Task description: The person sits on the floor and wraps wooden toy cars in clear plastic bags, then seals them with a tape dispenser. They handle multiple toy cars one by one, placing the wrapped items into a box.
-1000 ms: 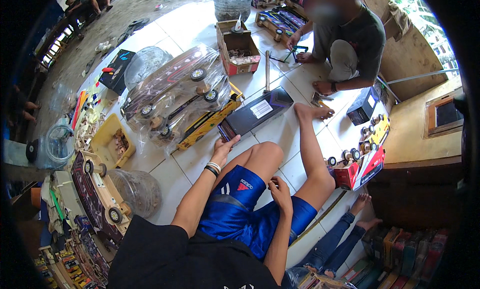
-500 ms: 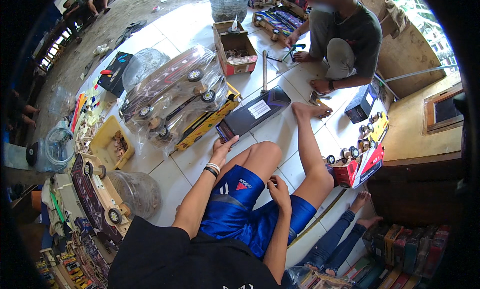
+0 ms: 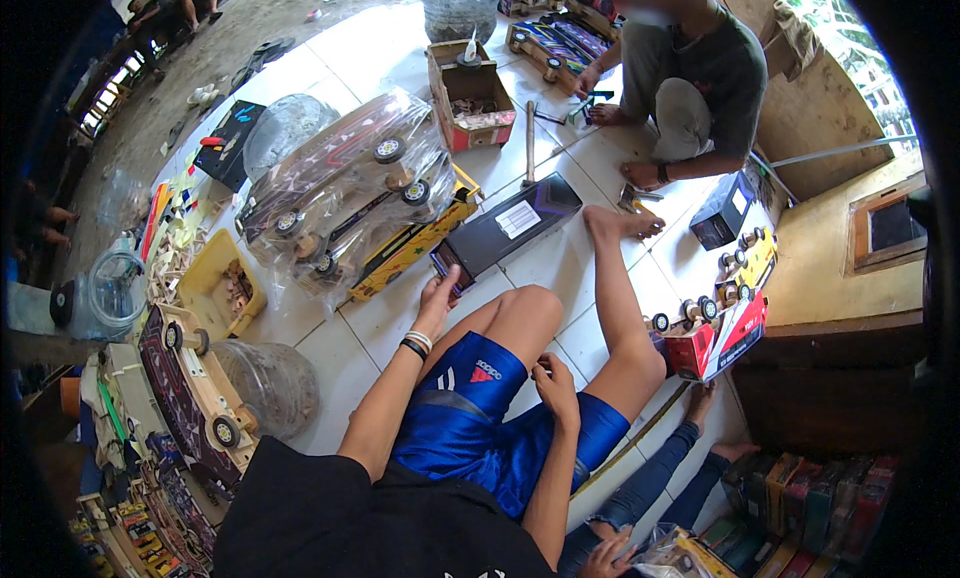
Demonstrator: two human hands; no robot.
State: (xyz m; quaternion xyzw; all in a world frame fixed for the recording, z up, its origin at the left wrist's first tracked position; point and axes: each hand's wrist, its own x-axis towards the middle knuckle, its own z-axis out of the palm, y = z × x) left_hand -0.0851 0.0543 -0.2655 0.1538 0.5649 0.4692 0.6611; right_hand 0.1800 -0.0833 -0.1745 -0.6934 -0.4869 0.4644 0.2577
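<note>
My left hand (image 3: 437,296), with light bands at the wrist, grips the near end of a long dark toy bus body (image 3: 485,240). The bus body lies on the tiles beyond my knee, with a white label on its upper face. The fingers under its edge are partly hidden. My right hand (image 3: 556,386) rests between my thighs, fingers loosely curled, and nothing shows in it. Left of the bus body stands a yellow toy vehicle (image 3: 410,248), and toy vehicles wrapped in clear plastic (image 3: 345,193) lie on their sides against it.
A hammer (image 3: 530,148) and a wooden box (image 3: 492,133) are ahead. A co-worker (image 3: 690,88) crouches at the far right. Red-and-white (image 3: 722,338) and yellow (image 3: 755,261) toy vehicles stand at right. Left are a yellow tub (image 3: 225,313) and a plastic jar (image 3: 265,383).
My left hand has shifted slightly left on the bus body's end. At the lower right, another person's hand has come into view and their legs have shifted. My right hand stays in place.
</note>
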